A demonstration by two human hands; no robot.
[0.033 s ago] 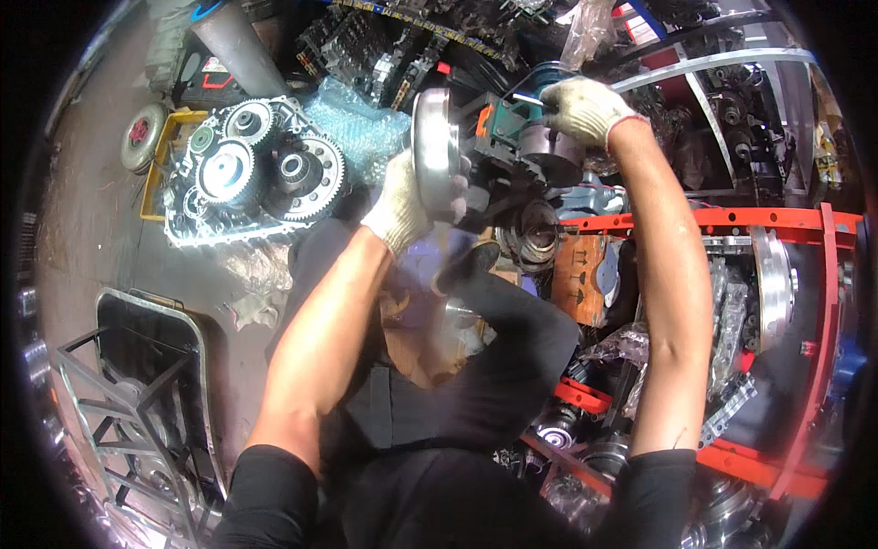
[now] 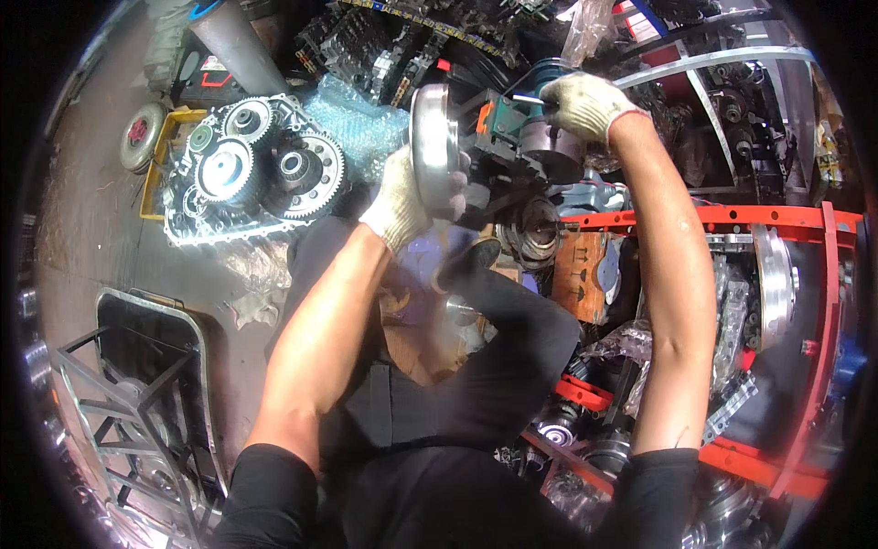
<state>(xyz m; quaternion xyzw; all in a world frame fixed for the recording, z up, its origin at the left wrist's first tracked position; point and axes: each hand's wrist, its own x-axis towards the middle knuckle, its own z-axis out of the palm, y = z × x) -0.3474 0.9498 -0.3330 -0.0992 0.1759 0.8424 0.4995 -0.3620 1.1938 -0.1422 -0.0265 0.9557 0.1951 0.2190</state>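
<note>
The gloved left hand is clamped on a metal disc held on edge at centre. The right hand grips a dark part just right of it. A gear housing lies far left.

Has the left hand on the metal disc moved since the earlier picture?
No. The left hand sits at the same spot on the metal disc, just as far right of the open gearbox as before.
</note>
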